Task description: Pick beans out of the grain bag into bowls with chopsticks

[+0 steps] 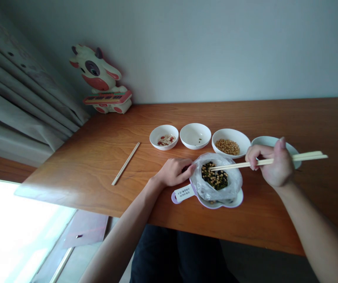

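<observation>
My right hand (274, 165) is closed around a pair of chopsticks (236, 166), their tips down among mixed beans (215, 177), dark, green and tan. The beans lie in an open clear plastic bag (234, 182), which rests in a white, purple-rimmed dish (239, 200) with a labelled handle. At the bag's left edge, my left hand (176, 171) is closed with thumb and finger on the plastic. Behind the bag, one white bowl (232, 133) holds tan beans, and another bowl (195, 129) has a few small green bits. A fourth, pale bowl (263, 140) is partly covered by my right hand.
A white bowl (157, 135) at the row's left end holds pale and reddish pieces. Another pair of chopsticks (126, 163) lies left on the wooden table (98, 157). At the back left stands a cow toy with a keyboard (106, 96), near a curtain (18, 98).
</observation>
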A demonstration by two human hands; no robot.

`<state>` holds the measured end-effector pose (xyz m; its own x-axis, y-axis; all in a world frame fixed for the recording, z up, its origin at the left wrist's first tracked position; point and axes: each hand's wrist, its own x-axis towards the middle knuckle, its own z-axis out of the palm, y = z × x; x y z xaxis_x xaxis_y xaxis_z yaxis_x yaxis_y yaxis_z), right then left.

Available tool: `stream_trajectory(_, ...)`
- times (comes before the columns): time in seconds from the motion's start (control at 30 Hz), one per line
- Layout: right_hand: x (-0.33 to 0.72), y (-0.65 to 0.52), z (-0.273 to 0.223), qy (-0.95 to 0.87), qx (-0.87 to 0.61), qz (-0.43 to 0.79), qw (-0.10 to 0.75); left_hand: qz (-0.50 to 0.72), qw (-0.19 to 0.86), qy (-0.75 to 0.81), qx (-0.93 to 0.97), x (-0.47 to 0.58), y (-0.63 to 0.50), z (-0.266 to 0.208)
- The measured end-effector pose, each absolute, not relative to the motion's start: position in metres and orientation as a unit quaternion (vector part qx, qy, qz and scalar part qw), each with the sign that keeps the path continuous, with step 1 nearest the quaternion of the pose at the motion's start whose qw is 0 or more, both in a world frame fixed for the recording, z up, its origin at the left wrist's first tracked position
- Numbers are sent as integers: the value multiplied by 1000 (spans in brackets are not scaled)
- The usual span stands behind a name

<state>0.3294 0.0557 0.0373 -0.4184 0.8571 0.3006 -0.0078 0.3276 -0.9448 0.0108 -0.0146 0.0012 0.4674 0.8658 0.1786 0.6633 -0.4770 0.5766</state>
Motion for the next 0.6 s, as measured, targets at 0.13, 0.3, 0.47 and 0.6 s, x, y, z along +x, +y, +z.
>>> stream_trajectory(0.13,327,54,40,-682,-312,505,427,235,212,464,827,11,-15,1)
stream_trajectory(0.3,326,53,37,-679,-322,512,415,234,210,464,828,10,-15,1)
stream_trajectory(0.47,326,54,35,-690,-314,502,415,232,211,467,827,11,-15,0)
stream_trajectory(0.6,326,54,35,-687,-318,497,425,230,209,469,826,11,-15,0)
